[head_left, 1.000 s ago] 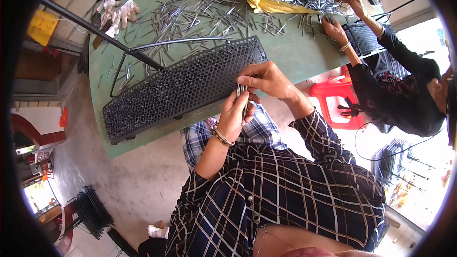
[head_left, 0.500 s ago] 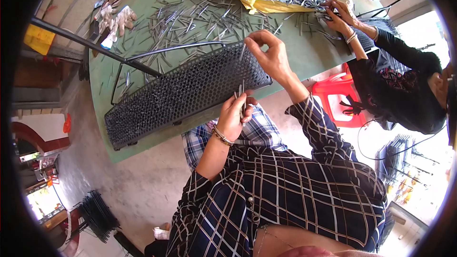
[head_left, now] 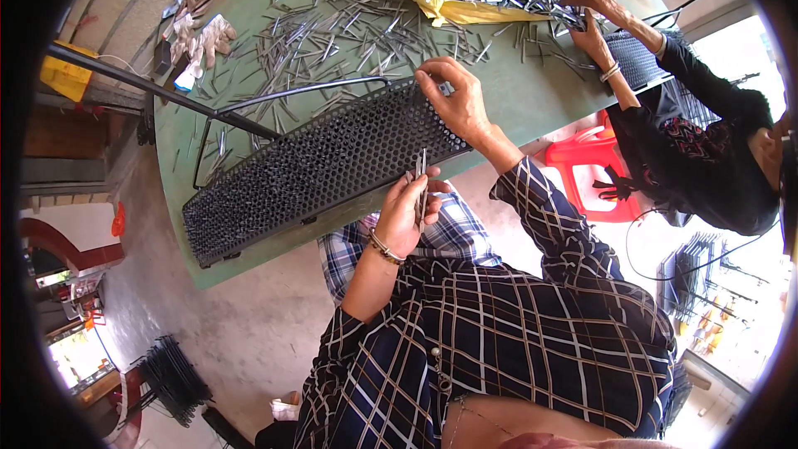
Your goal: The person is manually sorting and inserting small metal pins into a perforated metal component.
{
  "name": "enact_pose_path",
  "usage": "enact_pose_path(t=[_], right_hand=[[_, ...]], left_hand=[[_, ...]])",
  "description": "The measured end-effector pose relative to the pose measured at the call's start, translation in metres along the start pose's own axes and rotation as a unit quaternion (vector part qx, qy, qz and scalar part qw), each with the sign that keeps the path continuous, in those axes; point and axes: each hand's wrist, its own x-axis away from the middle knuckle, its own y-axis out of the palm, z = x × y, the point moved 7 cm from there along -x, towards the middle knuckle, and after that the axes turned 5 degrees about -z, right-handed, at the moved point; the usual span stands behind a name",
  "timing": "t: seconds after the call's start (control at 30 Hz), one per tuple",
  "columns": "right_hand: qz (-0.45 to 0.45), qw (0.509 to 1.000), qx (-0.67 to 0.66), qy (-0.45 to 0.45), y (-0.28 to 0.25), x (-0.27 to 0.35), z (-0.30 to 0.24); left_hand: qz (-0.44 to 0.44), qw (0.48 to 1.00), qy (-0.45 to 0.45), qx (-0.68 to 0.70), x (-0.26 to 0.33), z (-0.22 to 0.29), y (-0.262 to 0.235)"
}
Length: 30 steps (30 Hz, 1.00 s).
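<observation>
At the surface's (head_left: pixel 532 108) six-o'clock edge, thin metal pins (head_left: pixel 421 176) are pinched by left-hand fingers (head_left: pixel 413 199) — right hand (head_left: pixel 455 100) fingers pressed on the perforated black panel (head_left: pixel 324 162); pins could be dropped if the pinch loosens.

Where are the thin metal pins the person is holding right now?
The thin metal pins stand upright in the left hand, mid-frame in the head view, just below the near edge of the black perforated grille; the right hand rests on the grille's right end.
</observation>
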Motion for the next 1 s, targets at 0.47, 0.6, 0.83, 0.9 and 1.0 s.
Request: enact_pose_path(t=[0.47, 0.6, 0.83, 0.9, 1.0], right_hand=[[-0.058, 0.979, 0.147, -0.132, 0.015, 0.006, -0.013], [-0.062, 0.975, 0.164, -0.137, 0.014, 0.005, -0.014], [-0.078, 0.975, 0.163, -0.126, 0.017, 0.012, -0.012], [-0.052, 0.972, 0.188, -0.130, 0.011, 0.010, -0.020], [-0.099, 0.994, 0.011, 0.034, 0.006, 0.011, -0.016]], left_hand=[[-0.008, 1.000, -0.001, 0.012, 0.001, -0.003, -0.004], [-0.015, 1.000, 0.007, 0.010, 0.001, 0.000, -0.004], [-0.007, 1.000, 0.001, 0.013, 0.003, 0.000, -0.004], [-0.018, 1.000, 0.011, -0.012, 0.003, 0.003, -0.001], [-0.027, 0.998, 0.054, 0.000, 0.003, 0.009, -0.003]])
